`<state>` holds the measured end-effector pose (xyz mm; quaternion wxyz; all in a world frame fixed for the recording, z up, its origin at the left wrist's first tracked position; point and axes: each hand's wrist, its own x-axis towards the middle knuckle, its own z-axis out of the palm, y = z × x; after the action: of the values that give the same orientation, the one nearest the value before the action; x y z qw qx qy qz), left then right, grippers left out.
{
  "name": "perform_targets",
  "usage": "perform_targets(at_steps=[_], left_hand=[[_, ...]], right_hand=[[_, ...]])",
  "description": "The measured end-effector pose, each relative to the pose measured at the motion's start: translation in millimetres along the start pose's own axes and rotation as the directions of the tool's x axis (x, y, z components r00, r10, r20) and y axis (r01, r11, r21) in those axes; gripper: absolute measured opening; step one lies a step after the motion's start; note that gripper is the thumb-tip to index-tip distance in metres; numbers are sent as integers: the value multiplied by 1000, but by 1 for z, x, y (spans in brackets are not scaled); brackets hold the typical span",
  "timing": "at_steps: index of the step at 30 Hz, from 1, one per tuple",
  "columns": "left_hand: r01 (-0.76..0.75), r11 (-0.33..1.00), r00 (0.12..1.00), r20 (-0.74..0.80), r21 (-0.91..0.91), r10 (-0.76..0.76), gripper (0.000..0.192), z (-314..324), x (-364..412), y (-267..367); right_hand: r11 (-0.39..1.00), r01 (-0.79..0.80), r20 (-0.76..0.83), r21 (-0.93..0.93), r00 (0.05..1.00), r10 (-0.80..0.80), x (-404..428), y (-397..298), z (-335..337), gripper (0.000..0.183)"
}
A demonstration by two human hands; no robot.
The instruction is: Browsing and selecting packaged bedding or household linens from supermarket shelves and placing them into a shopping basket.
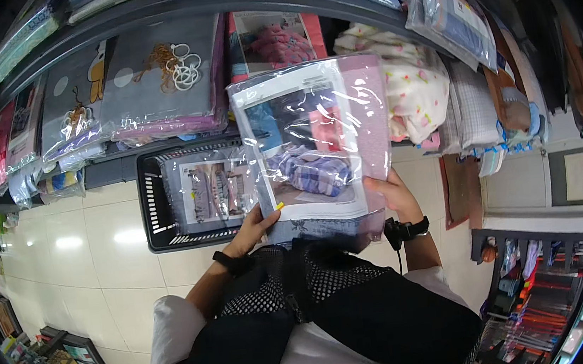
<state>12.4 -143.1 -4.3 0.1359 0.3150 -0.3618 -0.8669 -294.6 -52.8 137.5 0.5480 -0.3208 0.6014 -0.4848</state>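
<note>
A clear plastic package of folded fabric [315, 153], with a printed picture sheet inside, is held up before my chest. My left hand [254, 228] grips its lower left corner, the thumb on the front by a small yellow tag. My right hand [394, 195] holds the lower right side, its thumb on the pink part. Left of the package, a black plastic basket [154, 239] stands low down, and a second wrapped package [217, 189] with a picture sheet lies in it. The held package hides part of the basket's right end.
A dark shelf [104, 172] across the front bears grey wrapped packages [123, 103] with white rings, a red-edged package [282, 39] and a floral white cloth [416, 78]. Tiled floor [124, 263] lies below. Racks of goods [537, 289] stand at lower right and lower left.
</note>
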Motion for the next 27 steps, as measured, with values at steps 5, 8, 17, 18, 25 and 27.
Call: perform_targets(at_steps=[5,8,17,18,25,27], left_hand=[[-182,891,953,-147,417,263,31,7,44,69],[-421,731,785,-188,536,590,26,6,102,119],[328,328,457,-452,886,766,37,-9,209,198],[365,267,387,-406,892,828,39,-4,209,193],[458,139,316,-307,878,898,57,52,200,115],[454,156,403,-358,877,842,57,51,201,106]], right_hand=[[999,28,-37,18,999,-27,76,-15,-48,42],[997,64,-2,40,998,-64,158,-26,-73,42],[982,173,-51,-69,983,-177,361,-22,-82,60],[956,264,-72,-128,959,-275,363,-19,-78,63],[269,423,-38,-865,479,-877,345,-7,-56,67],[6,335,232,-942,664,-711,347,-3,-53,61]])
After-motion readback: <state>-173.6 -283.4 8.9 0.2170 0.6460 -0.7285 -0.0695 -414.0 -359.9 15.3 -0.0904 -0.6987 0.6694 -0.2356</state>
